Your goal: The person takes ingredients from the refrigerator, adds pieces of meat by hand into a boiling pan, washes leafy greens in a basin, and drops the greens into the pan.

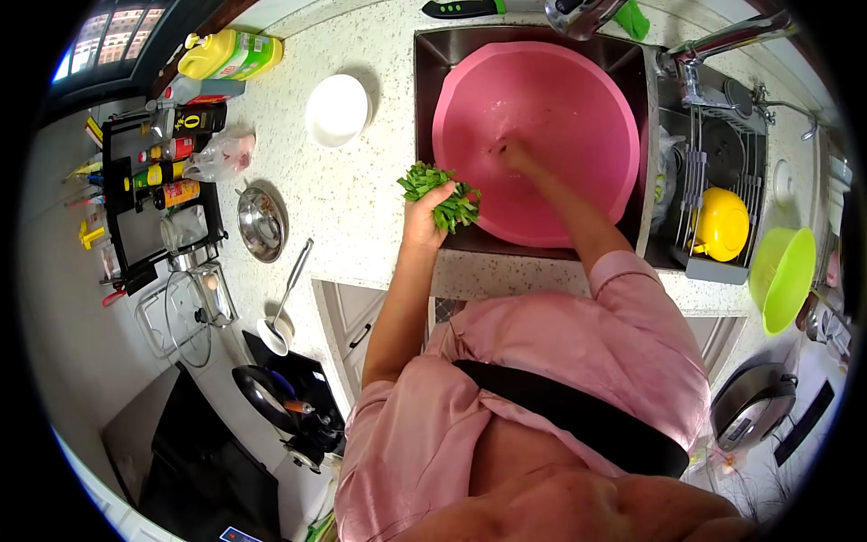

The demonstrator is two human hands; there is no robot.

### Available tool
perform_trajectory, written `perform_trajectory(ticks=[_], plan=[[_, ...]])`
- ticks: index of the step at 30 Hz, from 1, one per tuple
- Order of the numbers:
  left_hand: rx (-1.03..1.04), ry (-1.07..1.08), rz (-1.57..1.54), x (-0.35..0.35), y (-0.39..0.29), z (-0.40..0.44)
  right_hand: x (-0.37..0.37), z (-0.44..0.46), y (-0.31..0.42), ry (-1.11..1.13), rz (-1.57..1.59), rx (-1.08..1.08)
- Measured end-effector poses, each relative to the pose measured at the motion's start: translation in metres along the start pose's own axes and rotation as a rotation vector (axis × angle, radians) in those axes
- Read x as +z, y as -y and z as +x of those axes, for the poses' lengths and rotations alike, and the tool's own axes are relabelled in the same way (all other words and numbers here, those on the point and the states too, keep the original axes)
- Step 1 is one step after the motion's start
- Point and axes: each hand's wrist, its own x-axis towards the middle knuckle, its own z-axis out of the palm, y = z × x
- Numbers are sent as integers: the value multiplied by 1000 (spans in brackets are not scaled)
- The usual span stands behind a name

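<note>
My left hand [428,215] is closed round a bunch of chopped green leafy vegetables [454,210], held over the near left rim of a large pink basin [578,90]. The cut leaves stick out on both sides of the fist. The basin sits inside the dark sink [435,56]. My right hand [513,155] reaches down into the middle of the basin, its fingers drawn together. Small dark bits show at its fingertips, too small to name. Shiny spots on the basin's bottom look wet.
Left of the sink, a white bowl [338,110], a metal bowl [261,224] and a ladle [293,275] rest on the counter. A knife [464,9] lies behind the sink. The faucet [691,77] and a rack with a yellow bowl [722,224] stand right. A green basin [782,280] is farther right.
</note>
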Motion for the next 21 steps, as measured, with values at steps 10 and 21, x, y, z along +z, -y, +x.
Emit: perform_trajectory(ticks=[10, 21], plan=[[-41, 54, -42, -1, -3, -1, -137, -51, 104, 542, 1073, -4], [-13, 75, -18, 14, -1, -16, -56, -79, -73, 468, 313, -323]])
